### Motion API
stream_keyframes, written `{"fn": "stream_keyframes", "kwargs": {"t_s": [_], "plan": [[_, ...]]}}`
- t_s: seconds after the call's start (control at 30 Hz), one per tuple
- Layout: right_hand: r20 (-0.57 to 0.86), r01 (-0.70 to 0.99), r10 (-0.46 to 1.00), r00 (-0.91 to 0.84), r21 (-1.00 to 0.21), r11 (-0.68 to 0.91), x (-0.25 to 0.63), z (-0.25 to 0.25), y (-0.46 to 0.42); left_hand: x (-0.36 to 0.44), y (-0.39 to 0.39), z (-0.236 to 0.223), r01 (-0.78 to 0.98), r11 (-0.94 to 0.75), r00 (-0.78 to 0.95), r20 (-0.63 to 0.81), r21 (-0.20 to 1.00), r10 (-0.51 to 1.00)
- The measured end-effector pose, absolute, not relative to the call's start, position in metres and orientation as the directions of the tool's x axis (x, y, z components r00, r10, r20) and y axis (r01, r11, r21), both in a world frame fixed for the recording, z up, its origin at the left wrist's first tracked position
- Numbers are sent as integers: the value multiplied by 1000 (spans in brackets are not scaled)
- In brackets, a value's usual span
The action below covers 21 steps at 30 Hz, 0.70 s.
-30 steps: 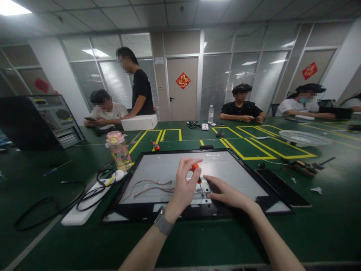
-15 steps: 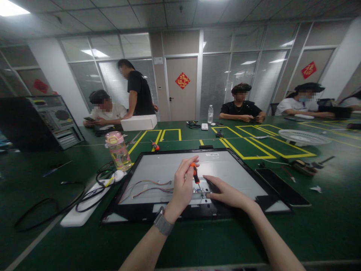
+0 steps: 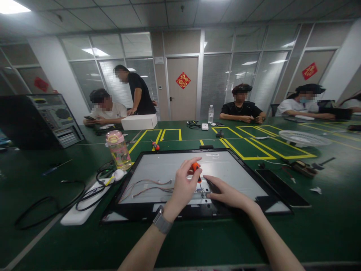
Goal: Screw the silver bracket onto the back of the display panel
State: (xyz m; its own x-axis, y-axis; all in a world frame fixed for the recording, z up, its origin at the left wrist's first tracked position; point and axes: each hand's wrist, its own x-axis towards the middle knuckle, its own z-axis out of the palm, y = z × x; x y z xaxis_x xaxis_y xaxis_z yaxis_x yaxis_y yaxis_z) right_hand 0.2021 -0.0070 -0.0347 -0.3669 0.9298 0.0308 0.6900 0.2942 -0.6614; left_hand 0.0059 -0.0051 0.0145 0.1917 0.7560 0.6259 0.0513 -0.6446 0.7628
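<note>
Head view, left hand [image 3: 184, 181] curled at screwdriver [image 3: 195, 166], right hand [image 3: 228, 193] angled inward

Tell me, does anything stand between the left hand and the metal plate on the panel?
Only the screwdriver in the left hand, its shaft pointing down at the metal plate; the right hand is beside it.

A row of glazed partitions [image 3: 216, 84] is running across the back of the room, white-framed, with pale blinds [image 3: 113, 81] hanging behind some panes. Between them a beige door [image 3: 183, 101] is standing closed, wearing a red diamond-shaped paper [image 3: 183, 80] (gold characters on it). White pillars [image 3: 53, 62] are rising at either side. Overhead, a tiled ceiling [image 3: 152, 15] is carrying bright light panels [image 3: 15, 6], and the glass is reflecting their glow. Below, the green surface [image 3: 180, 244] is stretching toward the partitions.
</note>
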Motion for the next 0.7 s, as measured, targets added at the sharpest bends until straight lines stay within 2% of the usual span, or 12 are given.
{"fn": "stream_keyframes", "kwargs": {"t_s": [0.1, 0.3, 0.47, 0.6, 0.7], "plan": [[45, 683, 928, -369, -665, 303, 203, -36, -7, 4, -6, 16, 176, -688, 147, 672, 704, 726], [33, 689, 930, -366, -663, 295, 202, -34, -7, 4, -8, 16, 95, -723, 187, 701, 684, 688], [59, 675, 920, -387, -661, 327, 201, -35, -7, 3, -10, 16, 212, -792, 175, 775, 572, 607], [49, 679, 926, -374, -665, 310, 200, -34, -7, 2, -12, 18, 131, -786, 276, 739, 604, 614], [37, 682, 931, -364, -670, 293, 199, -32, -8, 3, -10, 17, 224, -779, 214, 751, 585, 625]]}}
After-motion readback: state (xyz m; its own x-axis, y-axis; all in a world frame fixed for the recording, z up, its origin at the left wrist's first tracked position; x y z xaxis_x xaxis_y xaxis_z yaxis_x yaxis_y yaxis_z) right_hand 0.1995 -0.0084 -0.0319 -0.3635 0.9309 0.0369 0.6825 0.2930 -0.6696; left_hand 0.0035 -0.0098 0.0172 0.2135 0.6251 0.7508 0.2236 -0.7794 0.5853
